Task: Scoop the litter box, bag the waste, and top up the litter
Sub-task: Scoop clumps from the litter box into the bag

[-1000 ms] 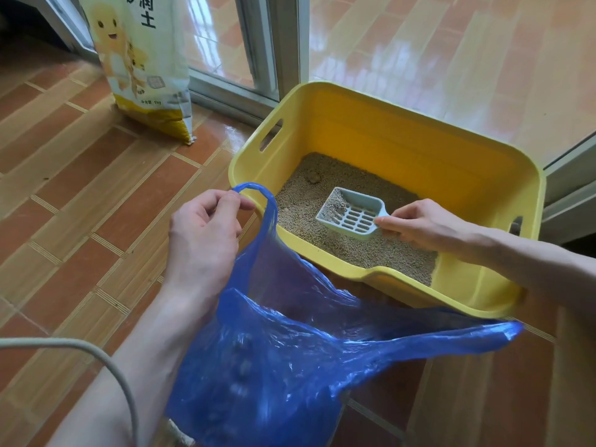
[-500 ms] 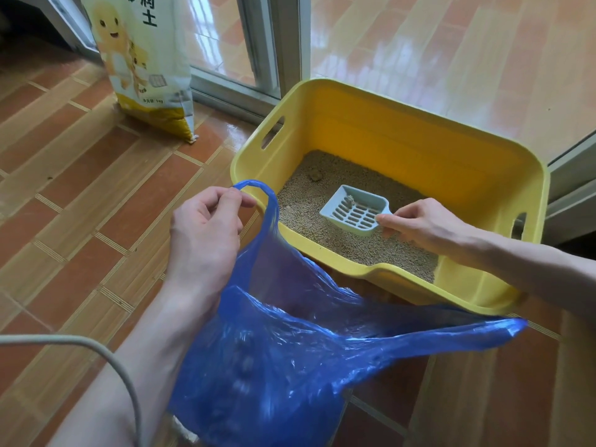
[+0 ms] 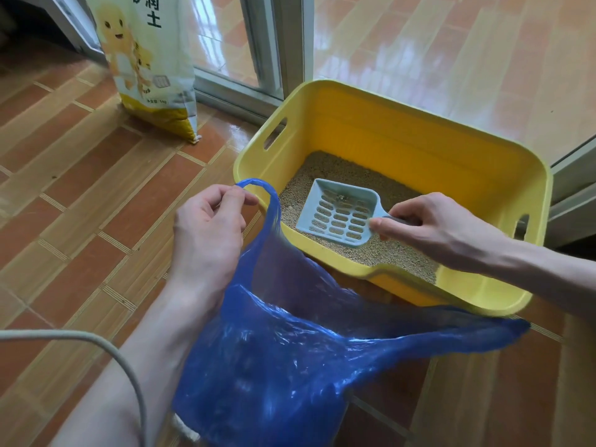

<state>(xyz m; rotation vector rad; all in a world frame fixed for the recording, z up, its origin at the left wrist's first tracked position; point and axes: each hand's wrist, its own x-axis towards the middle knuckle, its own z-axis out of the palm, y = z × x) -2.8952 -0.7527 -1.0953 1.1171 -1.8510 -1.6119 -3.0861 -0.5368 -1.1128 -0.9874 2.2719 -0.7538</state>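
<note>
Head view: slotted scoop [image 3: 338, 214] pinched by right hand [image 3: 432, 230] over litter box [image 3: 338, 124]; blue bag [image 3: 290, 350] handle pinched by left hand [image 3: 206, 233]. Scooping step judged underway; clump transfer into bag required next.

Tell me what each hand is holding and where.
Left hand pinches the blue bag by its handle loop; right hand grips the scoop by its handle.

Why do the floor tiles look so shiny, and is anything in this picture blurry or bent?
In the head view, daylight through the glass door throws glare on the tiles beyond the litter box; the blue bag shows motion blur near the left hand; the wide lens bows the floor lines and door frame near the edges; the scoop in the right hand looks sharp.
</note>
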